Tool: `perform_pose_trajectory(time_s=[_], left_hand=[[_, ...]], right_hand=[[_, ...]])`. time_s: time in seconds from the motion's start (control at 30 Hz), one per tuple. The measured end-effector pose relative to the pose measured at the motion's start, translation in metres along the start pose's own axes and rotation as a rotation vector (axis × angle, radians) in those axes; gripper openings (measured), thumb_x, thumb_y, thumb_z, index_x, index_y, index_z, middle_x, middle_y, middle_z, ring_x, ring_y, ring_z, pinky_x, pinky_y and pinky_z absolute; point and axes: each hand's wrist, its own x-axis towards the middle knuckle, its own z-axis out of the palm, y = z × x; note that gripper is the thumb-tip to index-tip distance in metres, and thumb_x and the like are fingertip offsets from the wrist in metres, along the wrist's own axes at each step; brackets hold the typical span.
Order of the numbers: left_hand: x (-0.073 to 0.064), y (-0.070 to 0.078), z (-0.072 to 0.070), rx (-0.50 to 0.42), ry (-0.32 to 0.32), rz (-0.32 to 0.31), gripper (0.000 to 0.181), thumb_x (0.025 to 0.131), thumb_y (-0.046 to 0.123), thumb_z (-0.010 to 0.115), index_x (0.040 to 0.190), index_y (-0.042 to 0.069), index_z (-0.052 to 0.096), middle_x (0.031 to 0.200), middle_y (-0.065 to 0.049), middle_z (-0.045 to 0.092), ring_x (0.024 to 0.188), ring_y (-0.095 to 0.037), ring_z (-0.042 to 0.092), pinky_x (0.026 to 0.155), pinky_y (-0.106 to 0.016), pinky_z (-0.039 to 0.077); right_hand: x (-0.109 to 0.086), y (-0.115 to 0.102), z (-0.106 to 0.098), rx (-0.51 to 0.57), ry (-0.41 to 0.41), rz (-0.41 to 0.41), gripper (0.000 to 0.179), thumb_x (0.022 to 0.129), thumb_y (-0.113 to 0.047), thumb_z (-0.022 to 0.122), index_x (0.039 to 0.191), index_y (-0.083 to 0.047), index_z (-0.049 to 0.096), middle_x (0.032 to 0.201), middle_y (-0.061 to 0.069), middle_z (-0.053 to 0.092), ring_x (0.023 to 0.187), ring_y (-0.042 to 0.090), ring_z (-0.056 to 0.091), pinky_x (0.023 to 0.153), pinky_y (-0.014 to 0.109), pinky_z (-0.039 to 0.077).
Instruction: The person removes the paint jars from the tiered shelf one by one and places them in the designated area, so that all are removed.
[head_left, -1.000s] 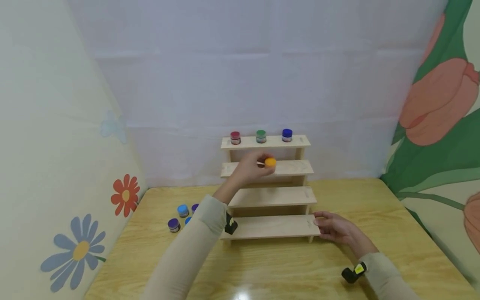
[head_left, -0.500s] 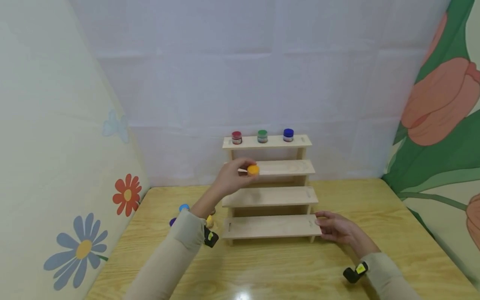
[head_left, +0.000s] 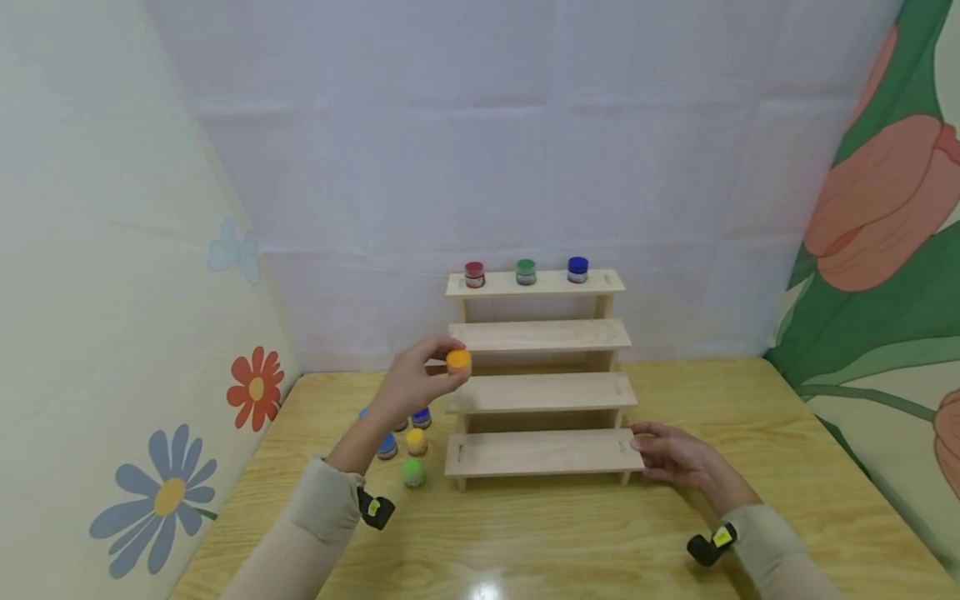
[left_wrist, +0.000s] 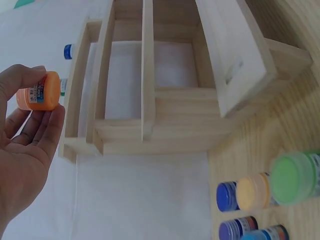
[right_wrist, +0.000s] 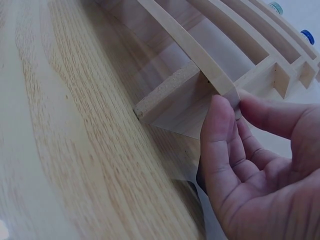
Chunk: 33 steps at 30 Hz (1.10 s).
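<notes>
My left hand (head_left: 418, 379) pinches a small paint jar with an orange lid (head_left: 459, 361) between thumb and fingers. It is held in the air by the left side of a stepped wooden rack (head_left: 540, 454). In the left wrist view the orange jar (left_wrist: 40, 92) lies sideways in the grip, its label partly showing. My right hand (head_left: 675, 454) grips the right end of the rack's lowest shelf; the right wrist view shows thumb and fingers (right_wrist: 220, 117) pinching the board's end. On the top shelf stand a red jar (head_left: 474, 275), a green jar (head_left: 526, 272) and a blue jar (head_left: 577, 270).
Left of the rack, several jars stand on the wooden table (head_left: 540, 542), among them a light green jar (head_left: 413, 472), a yellow jar (head_left: 416, 442) and a blue jar (head_left: 386, 447). The left forearm partly hides this group. A white cloth (head_left: 375, 183) hangs behind.
My left hand has moved left and down with the orange jar, away from in front of the second shelf. More table jars have come into view. My right hand stays on the lowest shelf.
</notes>
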Motion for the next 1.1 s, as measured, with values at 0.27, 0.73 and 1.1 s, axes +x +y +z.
perform_pose_trajectory(time_s=[0.27,0.73,1.1], left_hand=[[-0.021,-0.018,-0.016,0.0,0.033,-0.059,0.046,0.091,0.017,0.078,0.131,0.005,0.061,0.121,-0.013,0.065,0.114,-0.03,0.063,0.098,-0.043,0.056],[-0.059,-0.04,-0.035,0.003,0.041,-0.143,0.047,0.093,0.02,0.076,0.135,0.006,0.059,0.125,-0.014,0.064,0.114,-0.029,0.063,0.096,-0.035,0.057],[-0.083,-0.075,-0.043,-0.016,0.031,-0.164,0.049,0.094,0.024,0.075,0.134,0.001,0.059,0.123,-0.014,0.066,0.11,-0.023,0.064,0.09,-0.022,0.056]], right_hand=[[-0.001,0.0,-0.001,0.009,0.0,0.005,0.033,0.103,-0.009,0.056,0.134,-0.008,0.046,0.093,0.0,0.072,0.078,0.009,0.069,0.068,0.022,0.059],[0.001,0.001,-0.001,0.011,0.02,0.008,0.03,0.102,-0.009,0.057,0.131,-0.01,0.05,0.093,0.0,0.072,0.079,0.01,0.069,0.068,0.022,0.059],[0.0,0.0,-0.001,0.011,0.013,0.004,0.031,0.103,-0.008,0.056,0.132,-0.009,0.048,0.093,0.0,0.072,0.079,0.01,0.068,0.068,0.022,0.059]])
